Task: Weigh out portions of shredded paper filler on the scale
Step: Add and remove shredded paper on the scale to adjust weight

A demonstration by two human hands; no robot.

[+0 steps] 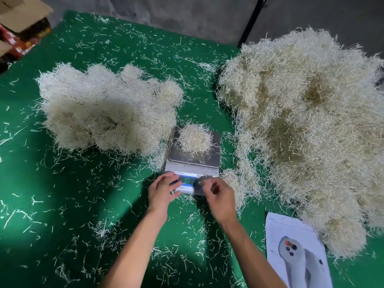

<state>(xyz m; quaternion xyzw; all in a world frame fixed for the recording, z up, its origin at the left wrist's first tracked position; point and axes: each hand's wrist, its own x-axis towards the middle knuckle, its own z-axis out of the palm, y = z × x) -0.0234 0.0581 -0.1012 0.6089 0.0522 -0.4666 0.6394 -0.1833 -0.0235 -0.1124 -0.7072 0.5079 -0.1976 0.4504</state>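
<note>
A small clump of shredded paper filler is seen resting on the steel platform of a scale at the middle of a green-covered worktop. The scale's lit display is partly hidden behind both hands, so its reading cannot be made out in full. The left hand is held at the scale's front left corner with fingers loosely curled and nothing gripped. The right hand is blurred; whether anything is pinched in it cannot be told. 2 large heaps of filler flank the scale, the left heap smaller, the right heap cut off by the frame edge. A printed sheet is cropped at the bottom right. Cardboard boxes and a grey wall are seen beyond the strand-littered surface.
</note>
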